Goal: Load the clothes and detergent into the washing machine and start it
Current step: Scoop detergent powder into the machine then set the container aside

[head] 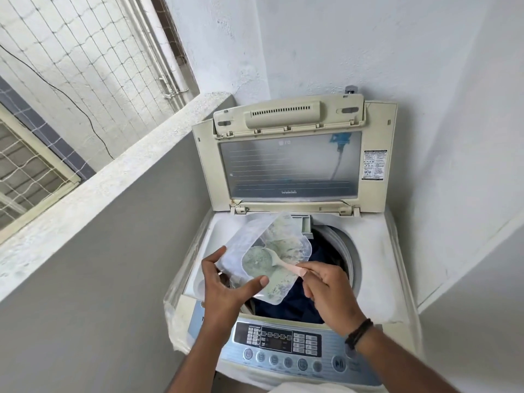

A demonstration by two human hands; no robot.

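1. We see the washer [377,245] in a narrow corner, with its lid [289,154] standing open and upright against the back wall [368,46].
2. On the left a low parapet [119,177] runs close along the washer; on the right a second wall [482,194] stands near its side. So the room on both sides is small, and the open way is from the front and from above.
3. The left hand [226,282] holds a clear tub [255,245] of detergent [255,260] over the left part of the drum opening, with the thumb curled on the near edge and the fingers under it.
4. The tub is tilted toward us and covers part of the opening.
5. The right hand [326,290] pinches the handle of a pink scoop [283,262]; the bowl of the scoop lies in the powder inside the tub.
6. Dark clothes [297,304] lie in the drum, under the tub and the hands.
7. A small drawer [303,222] sits at the back rim, just behind the tub.
8. The panel [283,347] with the buttons runs along the front edge, below both wrists; the right wrist wears a dark band [358,333].
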